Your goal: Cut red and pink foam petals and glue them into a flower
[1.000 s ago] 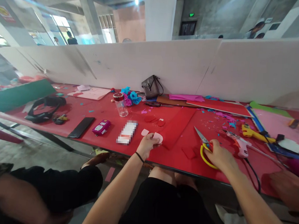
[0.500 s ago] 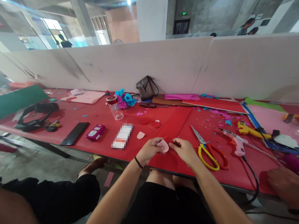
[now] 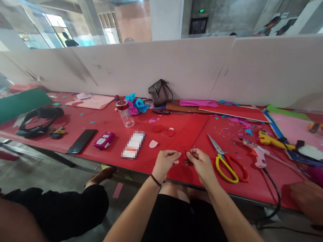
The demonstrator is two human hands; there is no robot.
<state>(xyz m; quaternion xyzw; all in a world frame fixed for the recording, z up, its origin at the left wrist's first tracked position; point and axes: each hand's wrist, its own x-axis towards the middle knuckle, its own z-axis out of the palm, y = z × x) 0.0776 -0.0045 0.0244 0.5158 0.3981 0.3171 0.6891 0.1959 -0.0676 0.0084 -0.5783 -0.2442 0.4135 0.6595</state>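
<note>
My left hand [image 3: 166, 162] and my right hand [image 3: 201, 163] are close together at the near edge of the red table [image 3: 106, 121]. Both have their fingers curled in a pinch. Between them they hold a small pale pink paper piece [image 3: 177, 160], mostly hidden by the fingers. Just right of my right hand lie the yellow and red handled scissors [image 3: 226, 163], blades pointing away. A loose pink petal-shaped cut-out [image 3: 152, 144] lies on the table just left of my left hand.
Pink glue gun [image 3: 258, 154] and yellow glue gun [image 3: 272, 141] with cords at right. Another person's hand [image 3: 308, 199] rests at the far right. Clear jar [image 3: 125, 115], paper flowers [image 3: 136, 104], brown bag [image 3: 159, 92], phone [image 3: 81, 141], pink device [image 3: 103, 141], headset [image 3: 39, 121], coloured sheets [image 3: 233, 111].
My right hand let go of the scissors, left them on the table and moved left to join my left hand on the pink paper piece.
</note>
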